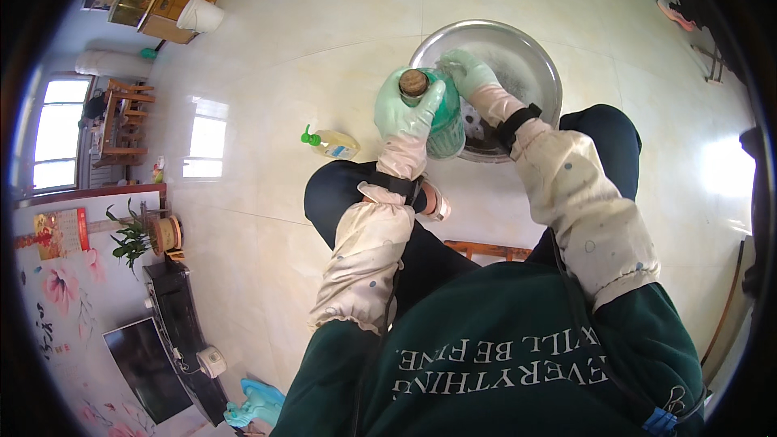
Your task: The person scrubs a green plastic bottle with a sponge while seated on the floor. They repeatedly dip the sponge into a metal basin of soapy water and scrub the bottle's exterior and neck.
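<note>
My left hand (408,103), in a pale green rubber glove, is closed around the upper part of a green glass bottle (446,127) with a brown stopper (414,82). The bottle is tilted over the left rim of a wide metal basin (549,79). My right hand (470,73), gloved alike, is at the far side of the bottle, above the basin; its fingertips are blurred, and whether they grip anything is unclear. Suds and dark water show in the basin. A pump bottle of yellowish liquid (337,144) lies on the tiled floor to the left.
My knees flank the work, with a sandaled foot (438,201) below the green bottle. Part of a wooden stool (488,250) shows between my legs. Farther off are a white bucket (201,14), a potted plant (164,234), a black television cabinet (185,340) and a pink shoe (675,15).
</note>
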The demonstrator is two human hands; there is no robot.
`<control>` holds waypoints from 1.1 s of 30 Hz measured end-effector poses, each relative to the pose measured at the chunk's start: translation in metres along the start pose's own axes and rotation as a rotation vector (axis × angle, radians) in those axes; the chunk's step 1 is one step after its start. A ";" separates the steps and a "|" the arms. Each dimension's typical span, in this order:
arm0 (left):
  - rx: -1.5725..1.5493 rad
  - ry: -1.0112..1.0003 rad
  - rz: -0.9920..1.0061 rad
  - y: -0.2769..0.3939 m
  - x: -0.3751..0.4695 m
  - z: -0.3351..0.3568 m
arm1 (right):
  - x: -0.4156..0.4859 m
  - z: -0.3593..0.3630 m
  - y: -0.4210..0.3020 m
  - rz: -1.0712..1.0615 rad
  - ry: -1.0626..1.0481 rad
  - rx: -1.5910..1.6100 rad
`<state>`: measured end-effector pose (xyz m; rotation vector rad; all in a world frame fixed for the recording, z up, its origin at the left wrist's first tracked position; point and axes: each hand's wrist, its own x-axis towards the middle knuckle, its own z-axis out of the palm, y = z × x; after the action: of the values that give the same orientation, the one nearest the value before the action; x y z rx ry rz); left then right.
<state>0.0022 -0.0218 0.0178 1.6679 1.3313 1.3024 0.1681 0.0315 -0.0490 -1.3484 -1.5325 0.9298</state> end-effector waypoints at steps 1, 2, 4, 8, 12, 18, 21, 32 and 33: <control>0.038 0.015 -0.004 0.001 -0.001 0.000 | 0.010 0.001 0.004 0.120 -0.068 -0.101; 0.060 0.010 -0.003 0.001 0.000 -0.001 | 0.014 -0.001 0.009 0.046 -0.120 -0.064; 0.019 -0.008 -0.024 0.002 -0.001 -0.001 | 0.024 -0.010 0.016 0.115 -0.254 -0.053; 0.028 -0.111 -0.035 0.007 0.002 -0.004 | 0.040 -0.014 0.020 0.064 -0.403 -0.110; 0.088 -0.299 0.056 0.015 0.012 -0.020 | 0.054 -0.005 0.021 -0.029 -0.407 -0.245; -0.054 -0.427 -0.076 0.010 0.025 -0.033 | 0.068 -0.004 0.006 -0.128 -0.505 -0.319; -0.114 -0.443 -0.125 0.003 0.025 -0.027 | 0.068 -0.007 -0.004 -0.125 -0.490 -0.349; -0.115 -0.284 -0.021 -0.010 0.020 -0.011 | 0.023 0.003 -0.025 0.120 -0.105 0.221; -0.130 -0.285 -0.031 -0.012 0.020 -0.011 | 0.013 0.001 -0.028 -0.011 -0.045 0.103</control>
<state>-0.0125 -0.0005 0.0163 1.6634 1.0779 1.0629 0.1576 0.0407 -0.0218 -1.2521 -1.5037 1.0243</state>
